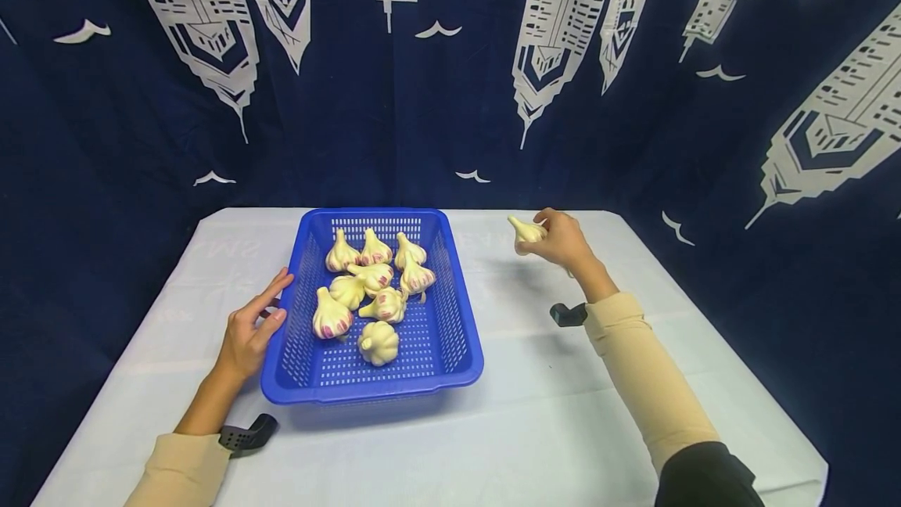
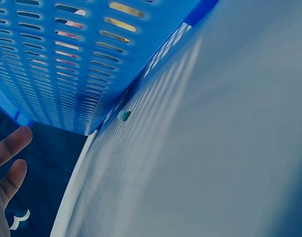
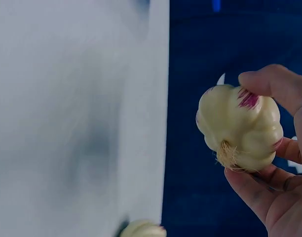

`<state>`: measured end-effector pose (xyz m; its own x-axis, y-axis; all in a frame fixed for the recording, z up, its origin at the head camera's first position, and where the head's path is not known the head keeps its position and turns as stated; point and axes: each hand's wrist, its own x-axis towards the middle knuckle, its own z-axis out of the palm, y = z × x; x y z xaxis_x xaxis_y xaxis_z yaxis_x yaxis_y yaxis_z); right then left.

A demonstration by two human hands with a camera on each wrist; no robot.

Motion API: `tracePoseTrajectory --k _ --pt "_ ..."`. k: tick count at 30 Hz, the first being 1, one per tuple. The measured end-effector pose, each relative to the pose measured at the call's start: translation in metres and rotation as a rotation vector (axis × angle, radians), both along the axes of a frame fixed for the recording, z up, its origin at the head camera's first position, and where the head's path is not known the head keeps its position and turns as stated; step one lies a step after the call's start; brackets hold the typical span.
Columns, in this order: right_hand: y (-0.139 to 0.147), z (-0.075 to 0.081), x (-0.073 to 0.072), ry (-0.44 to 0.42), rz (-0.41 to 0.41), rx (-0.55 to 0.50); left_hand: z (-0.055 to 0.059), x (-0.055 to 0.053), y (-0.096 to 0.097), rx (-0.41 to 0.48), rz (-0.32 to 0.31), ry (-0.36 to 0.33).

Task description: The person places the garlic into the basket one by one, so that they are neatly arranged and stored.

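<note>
My right hand [image 1: 565, 242] pinches a garlic bulb [image 1: 528, 231] above the right side of the table. In the right wrist view, thumb and fingers grip this bulb [image 3: 242, 128], whose root tuft faces the camera. Part of a second garlic bulb [image 3: 143, 229] shows at that view's bottom edge; the hand mostly hides that spot in the head view. My left hand [image 1: 249, 335] is at the left rim of a blue plastic basket [image 1: 468, 358], fingers extended and fingertips at the rim. Several garlic bulbs [image 1: 378, 343] with purple streaks lie in the basket.
A white-covered table [image 1: 535, 429] bears the basket left of centre. Behind it hangs a dark blue cloth [image 1: 394, 116] printed with white buildings. A small greenish speck [image 2: 124, 116] shows beside the basket in the left wrist view.
</note>
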<state>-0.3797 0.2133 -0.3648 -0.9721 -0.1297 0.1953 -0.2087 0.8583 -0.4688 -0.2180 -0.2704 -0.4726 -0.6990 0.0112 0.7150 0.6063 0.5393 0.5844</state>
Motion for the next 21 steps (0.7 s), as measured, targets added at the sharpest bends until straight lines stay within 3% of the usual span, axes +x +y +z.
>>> tracePoseTrajectory --k 5,13,21 --pt "-0.012 0.011 0.011 0.032 0.057 -0.028 0.0 0.0 0.0 -0.002 0.004 -0.001" --pt "-0.031 0.03 0.027 0.132 0.15 0.041 0.001 0.0 0.0 0.006 -0.002 0.003" --pt "-0.051 0.047 0.044 0.134 0.233 0.056 0.002 0.0 0.0 0.01 -0.005 -0.008"
